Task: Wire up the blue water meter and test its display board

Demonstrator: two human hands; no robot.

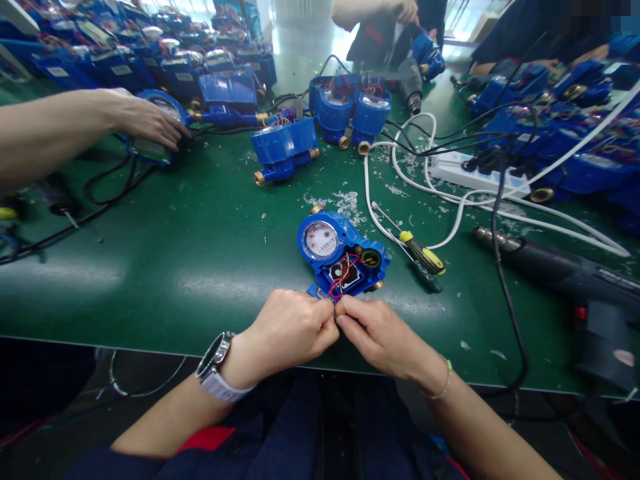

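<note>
In front of me on the green table lies a blue water meter (320, 241) with a round white dial. Its side compartment is uncovered, and thin red and yellow wires (343, 272) run out of it toward me. My left hand (295, 327) and my right hand (375, 330) meet at the meter's near edge. Both are closed in a pinch, fingertips together at the ends of the wires. What exactly sits between the fingertips is too small to see clearly.
Right of the meter lie two screwdrivers (425, 253), a heat gun (560, 267), a white power strip (477, 175) and looping cables. More blue meters (285, 150) stand behind. At left, another person's hand (150, 120) rests on a meter; other people work across the table (210, 233).
</note>
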